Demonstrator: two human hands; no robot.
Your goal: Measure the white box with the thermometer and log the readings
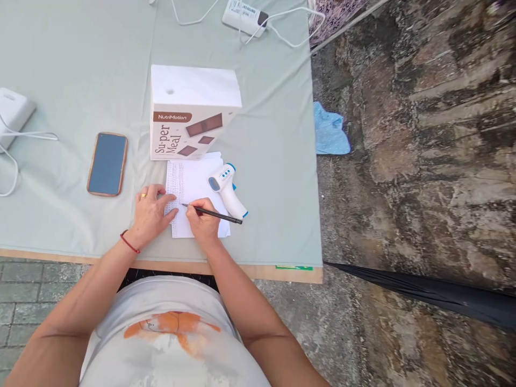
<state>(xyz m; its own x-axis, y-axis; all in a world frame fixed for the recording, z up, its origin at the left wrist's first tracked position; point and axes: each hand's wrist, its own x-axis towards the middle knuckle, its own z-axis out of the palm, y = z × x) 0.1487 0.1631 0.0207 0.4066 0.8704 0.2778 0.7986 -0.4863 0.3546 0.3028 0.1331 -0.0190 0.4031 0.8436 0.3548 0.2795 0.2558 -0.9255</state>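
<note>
My right hand (203, 221) grips a dark pen (220, 216) with its tip on a white sheet of paper (192, 183) covered in small handwriting. My left hand (152, 212) lies flat, fingers apart, on the paper's left edge; it wears a gold ring and a red wrist band. A white and blue infrared thermometer (226, 188) lies on the right side of the paper, just beyond the pen. A white "NutriMotion Su-per Meal" box (189, 115) stands right behind the paper.
A phone (107, 163) lies face up left of the box. The table (80, 70) is draped in pale green cloth. A white device with cables (12, 110) sits far left, a power strip (244, 15) at the back. Blue cloth (329, 131) and a folded dark umbrella (435, 293) lie on the ground at right.
</note>
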